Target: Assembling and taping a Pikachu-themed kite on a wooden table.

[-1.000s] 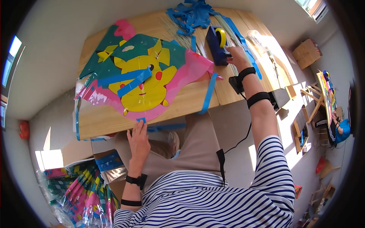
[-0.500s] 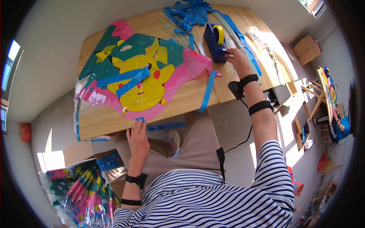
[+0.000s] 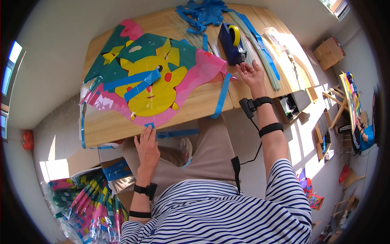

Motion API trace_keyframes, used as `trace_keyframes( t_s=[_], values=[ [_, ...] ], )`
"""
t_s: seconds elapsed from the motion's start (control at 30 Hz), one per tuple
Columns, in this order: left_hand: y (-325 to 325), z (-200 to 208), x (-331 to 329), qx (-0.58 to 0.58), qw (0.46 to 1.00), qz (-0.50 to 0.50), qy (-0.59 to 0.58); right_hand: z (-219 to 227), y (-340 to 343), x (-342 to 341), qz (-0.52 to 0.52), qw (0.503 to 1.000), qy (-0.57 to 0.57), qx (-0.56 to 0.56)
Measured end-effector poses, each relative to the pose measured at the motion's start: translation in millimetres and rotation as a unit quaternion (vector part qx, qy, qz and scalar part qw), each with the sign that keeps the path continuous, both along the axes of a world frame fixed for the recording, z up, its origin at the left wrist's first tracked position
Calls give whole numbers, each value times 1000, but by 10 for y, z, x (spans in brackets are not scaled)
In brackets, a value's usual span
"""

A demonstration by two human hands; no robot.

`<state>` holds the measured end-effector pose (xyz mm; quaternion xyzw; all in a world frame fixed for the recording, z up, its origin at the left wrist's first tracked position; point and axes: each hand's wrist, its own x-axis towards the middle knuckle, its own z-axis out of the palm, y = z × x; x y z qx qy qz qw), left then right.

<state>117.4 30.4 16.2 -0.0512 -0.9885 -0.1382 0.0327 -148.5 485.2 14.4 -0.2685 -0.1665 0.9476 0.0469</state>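
Sheet [image 3: 152, 106] lies on the table [image 3: 205, 94], best held steady at its blue tab [image 3: 149, 125] by the left hand [image 3: 147, 150], pinching or pressing I cannot tell; right hand [image 3: 252, 76], fingers parted, near the tape dispenser [image 3: 228, 46]

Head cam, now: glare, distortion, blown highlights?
Head view: fisheye bows the edges of the table and leaves the corners black; head view: sunlight blows out patches of floor and brightens the table's right end; head view: glossy glare streaks the lower-left of the patterned sheet.
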Motion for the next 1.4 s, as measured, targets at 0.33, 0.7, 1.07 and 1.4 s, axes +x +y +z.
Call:
trace_keyframes(
  t_s=[0.33, 0.7, 1.07, 1.4],
  values=[
    [12, 24, 8, -16, 1000, 6, -9, 180, -119, 56, 66, 989, -15, 132],
    [62, 102, -9, -10, 1000, 15, -5, 187, -253, -335, 18, 921, -132, 366],
    [59, 63, -43, 9, 999, 22, 34, 59, -157, -314, 20, 757, -254, 602],
    [43, 38, 9, -14, 997, 30, 71, 1047, -1977, 444, 455, 644, 199, 582]
  ],
)
